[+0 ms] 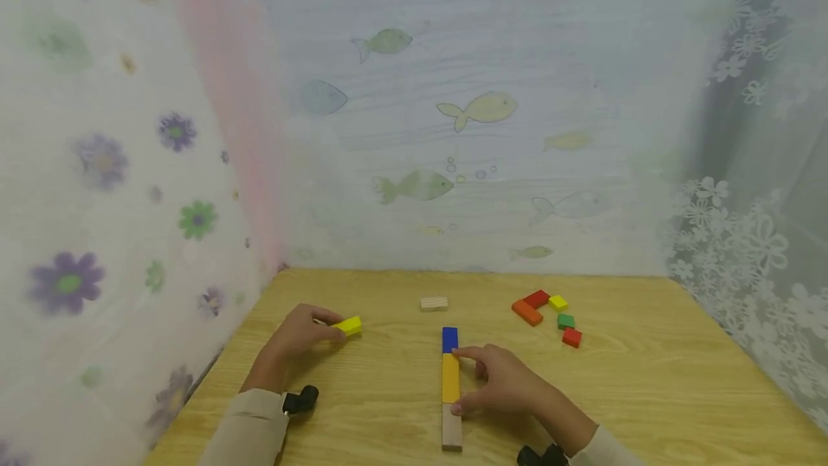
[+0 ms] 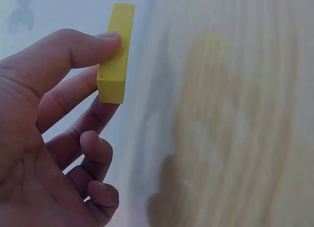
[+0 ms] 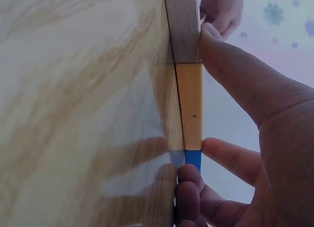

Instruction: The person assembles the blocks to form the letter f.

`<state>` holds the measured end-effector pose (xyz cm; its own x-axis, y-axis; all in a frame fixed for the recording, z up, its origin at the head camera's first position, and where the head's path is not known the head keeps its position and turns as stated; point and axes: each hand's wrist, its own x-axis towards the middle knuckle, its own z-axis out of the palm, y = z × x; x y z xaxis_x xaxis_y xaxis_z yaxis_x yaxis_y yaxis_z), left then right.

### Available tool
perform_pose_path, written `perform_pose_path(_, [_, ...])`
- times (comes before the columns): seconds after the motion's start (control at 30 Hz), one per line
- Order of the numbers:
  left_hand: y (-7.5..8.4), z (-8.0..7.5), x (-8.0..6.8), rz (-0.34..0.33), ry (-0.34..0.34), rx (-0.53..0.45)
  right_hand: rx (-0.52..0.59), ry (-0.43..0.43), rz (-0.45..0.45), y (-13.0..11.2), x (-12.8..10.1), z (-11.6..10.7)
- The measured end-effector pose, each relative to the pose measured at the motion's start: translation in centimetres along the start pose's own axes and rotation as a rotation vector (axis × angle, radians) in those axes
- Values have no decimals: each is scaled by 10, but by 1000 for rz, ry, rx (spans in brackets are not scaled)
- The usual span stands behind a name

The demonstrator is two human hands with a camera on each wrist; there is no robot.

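Both bare hands, the left hand [image 1: 299, 336] and the right hand [image 1: 507, 381], emerge from long beige sleeves [image 1: 249, 428] that end at the wrists, where a small black camera unit [image 1: 301, 401] is strapped just behind each grip.

no readable text, labels, numbers or signs anywhere in view
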<state>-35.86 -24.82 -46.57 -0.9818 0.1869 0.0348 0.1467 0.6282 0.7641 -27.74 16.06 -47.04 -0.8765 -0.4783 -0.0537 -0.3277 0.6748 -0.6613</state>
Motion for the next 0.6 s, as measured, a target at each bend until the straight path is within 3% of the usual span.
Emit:
perform_pose_path(0.33, [21, 20, 10, 140, -43, 28, 8, -4, 0, -1, 0, 0])
perform_pose_path(0.6, [36, 44, 18, 160, -24, 55, 13, -4, 7, -1, -1, 0])
